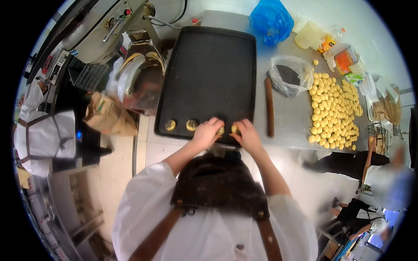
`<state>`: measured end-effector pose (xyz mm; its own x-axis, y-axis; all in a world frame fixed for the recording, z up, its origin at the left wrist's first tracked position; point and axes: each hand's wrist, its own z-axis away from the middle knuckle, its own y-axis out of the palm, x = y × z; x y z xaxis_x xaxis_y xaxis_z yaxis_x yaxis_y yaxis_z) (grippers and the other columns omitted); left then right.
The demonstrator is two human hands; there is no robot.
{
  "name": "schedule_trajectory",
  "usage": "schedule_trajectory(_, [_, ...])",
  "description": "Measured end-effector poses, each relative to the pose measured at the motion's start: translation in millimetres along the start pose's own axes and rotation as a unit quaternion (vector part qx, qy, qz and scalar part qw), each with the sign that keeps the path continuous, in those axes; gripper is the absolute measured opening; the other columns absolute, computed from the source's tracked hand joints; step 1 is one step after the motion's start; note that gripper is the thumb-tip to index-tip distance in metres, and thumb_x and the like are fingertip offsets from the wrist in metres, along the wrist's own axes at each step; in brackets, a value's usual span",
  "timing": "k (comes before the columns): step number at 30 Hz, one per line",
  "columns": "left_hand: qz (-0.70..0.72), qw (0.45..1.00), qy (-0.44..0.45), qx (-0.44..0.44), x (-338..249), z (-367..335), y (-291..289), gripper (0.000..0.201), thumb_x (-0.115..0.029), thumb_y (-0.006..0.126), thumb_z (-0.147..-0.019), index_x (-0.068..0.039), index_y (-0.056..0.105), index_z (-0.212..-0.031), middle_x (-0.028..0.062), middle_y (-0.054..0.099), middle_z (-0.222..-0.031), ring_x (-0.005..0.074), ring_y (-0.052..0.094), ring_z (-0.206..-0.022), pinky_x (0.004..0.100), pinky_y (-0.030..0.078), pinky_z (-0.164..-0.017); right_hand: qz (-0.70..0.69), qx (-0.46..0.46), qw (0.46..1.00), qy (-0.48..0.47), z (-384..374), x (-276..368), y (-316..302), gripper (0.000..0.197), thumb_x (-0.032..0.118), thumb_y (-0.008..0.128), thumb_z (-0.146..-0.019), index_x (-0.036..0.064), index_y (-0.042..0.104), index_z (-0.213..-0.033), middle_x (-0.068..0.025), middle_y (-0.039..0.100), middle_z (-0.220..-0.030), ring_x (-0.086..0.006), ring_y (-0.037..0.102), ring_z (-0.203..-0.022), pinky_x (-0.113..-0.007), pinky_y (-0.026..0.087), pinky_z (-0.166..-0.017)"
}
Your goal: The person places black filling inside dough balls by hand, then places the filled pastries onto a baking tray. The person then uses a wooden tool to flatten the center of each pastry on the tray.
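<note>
A large black baking tray lies in front of me on the metal table. Along its near edge sit two flattened yellow dough pieces with dark specks on top. My left hand has its fingers closed around a third speckled dough piece at the tray's near edge. Just to the right, my right hand pinches another dough piece near the tray's corner. Beyond the right hand, many plain yellow dough balls are spread on the table.
A brown rolling pin lies right of the tray, beside a clear plastic bag of dark contents. At the back are a blue bag and a yellowish jug. A brown paper sack stands left. Other people work at both sides.
</note>
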<state>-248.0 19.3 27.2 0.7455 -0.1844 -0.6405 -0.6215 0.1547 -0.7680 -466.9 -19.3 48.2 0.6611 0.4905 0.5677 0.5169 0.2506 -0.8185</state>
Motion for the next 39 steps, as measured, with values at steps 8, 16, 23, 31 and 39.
schedule_trajectory(8, [0.005,0.998,-0.05,-0.029,-10.0,-1.0,-13.9,0.058,-0.031,0.083,-0.075,-0.011,0.056,-0.122,0.0148,0.056,-0.116,0.0373,0.063,-0.105,0.0456,0.054,-0.082,0.015,-0.007,0.996,-0.09,-1.6,1.8,-17.8,0.052,0.01,0.082,-0.071,0.0097,0.063,-0.12,-0.015,0.059,-0.112,-0.0383,0.058,-0.107,-0.046,0.051,-0.09])
schedule_trajectory(16, [-0.022,0.997,-0.072,-0.022,-13.4,-0.3,-2.0,0.073,-0.039,0.084,-0.075,-0.009,0.053,-0.134,0.0162,0.056,-0.125,0.0367,0.062,-0.111,0.0444,0.054,-0.088,0.026,0.069,0.995,-0.061,-3.8,-11.5,-14.7,0.071,0.012,0.083,-0.07,0.0142,0.057,-0.137,-0.0161,0.058,-0.127,-0.0379,0.056,-0.115,-0.046,0.048,-0.098])
schedule_trajectory(23, [0.015,0.998,-0.054,-0.015,-6.9,17.5,-35.3,0.075,-0.033,0.084,-0.076,-0.01,0.051,-0.139,0.0129,0.054,-0.13,0.0353,0.06,-0.115,0.0427,0.053,-0.093,0.07,0.071,0.99,-0.1,-1.8,-5.1,-43.5,0.059,0.012,0.078,-0.077,0.0122,0.061,-0.133,-0.0109,0.057,-0.135,-0.0325,0.056,-0.116,-0.041,0.049,-0.096])
schedule_trajectory(31, [-0.003,0.993,-0.066,-0.094,-6.0,28.1,-40.9,0.061,-0.026,0.079,-0.081,-0.009,0.056,-0.135,0.0119,0.059,-0.127,0.0308,0.064,-0.103,0.0407,0.054,-0.087,0.022,0.095,0.993,-0.063,-6.7,-18.2,-11.9,0.042,0.017,0.079,-0.079,0.0071,0.067,-0.118,-0.0144,0.06,-0.116,-0.0343,0.058,-0.109,-0.043,0.051,-0.092])
schedule_trajectory(39, [0.099,0.933,-0.149,-0.313,25.3,85.0,-95.6,0.037,-0.013,0.074,-0.088,-0.004,0.064,-0.122,0.0109,0.068,-0.11,0.0154,0.064,-0.07,0.0272,0.052,-0.065,0.103,-0.026,0.987,-0.119,-16.4,25.5,-12.2,0.059,0.041,0.08,-0.078,0.0027,0.065,-0.12,-0.0136,0.06,-0.114,-0.0341,0.06,-0.101,-0.043,0.051,-0.087])
